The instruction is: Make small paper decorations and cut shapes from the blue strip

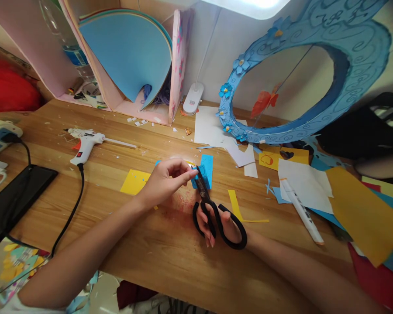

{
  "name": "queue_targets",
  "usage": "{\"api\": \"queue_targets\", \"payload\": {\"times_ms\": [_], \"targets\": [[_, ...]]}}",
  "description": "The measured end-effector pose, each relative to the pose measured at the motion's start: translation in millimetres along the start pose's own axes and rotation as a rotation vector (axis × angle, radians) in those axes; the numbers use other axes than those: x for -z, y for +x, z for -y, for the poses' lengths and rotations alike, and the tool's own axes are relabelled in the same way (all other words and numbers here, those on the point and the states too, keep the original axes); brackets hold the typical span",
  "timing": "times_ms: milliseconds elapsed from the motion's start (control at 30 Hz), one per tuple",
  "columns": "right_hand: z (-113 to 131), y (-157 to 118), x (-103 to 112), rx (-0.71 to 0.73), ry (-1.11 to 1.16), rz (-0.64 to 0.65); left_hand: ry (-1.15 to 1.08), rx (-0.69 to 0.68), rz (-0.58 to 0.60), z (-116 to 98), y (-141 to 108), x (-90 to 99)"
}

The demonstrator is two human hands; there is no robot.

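Observation:
My left hand pinches a small piece of blue paper between thumb and fingertips. My right hand has its fingers through the handles of black scissors, whose blades point away from me and meet the blue paper at my left fingertips. Just behind the blades lies a blue paper strip on the wooden table. A yellow paper piece rests left of my left hand, partly covered by it. Thin yellow offcuts lie right of the scissors.
A glue gun with its cord lies left, near a black phone and power strip. Behind stand a pink shelf and a blue flower-trimmed ring. To the right are a marker and layered coloured paper.

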State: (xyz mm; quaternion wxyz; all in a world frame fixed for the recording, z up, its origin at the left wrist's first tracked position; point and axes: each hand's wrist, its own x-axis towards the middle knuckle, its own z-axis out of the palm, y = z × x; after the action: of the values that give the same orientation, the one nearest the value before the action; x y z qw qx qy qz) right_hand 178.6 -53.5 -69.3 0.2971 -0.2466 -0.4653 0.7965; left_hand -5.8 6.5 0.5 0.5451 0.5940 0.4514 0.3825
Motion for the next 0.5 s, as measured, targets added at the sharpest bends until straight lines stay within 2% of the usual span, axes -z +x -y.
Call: {"api": "queue_targets", "payload": {"times_ms": [500], "targets": [[-4.8, 0.7, 0.5, -0.028, 0.114, -0.014, 0.063, -0.032, 0.023, 0.3, -1.4, -1.3]]}}
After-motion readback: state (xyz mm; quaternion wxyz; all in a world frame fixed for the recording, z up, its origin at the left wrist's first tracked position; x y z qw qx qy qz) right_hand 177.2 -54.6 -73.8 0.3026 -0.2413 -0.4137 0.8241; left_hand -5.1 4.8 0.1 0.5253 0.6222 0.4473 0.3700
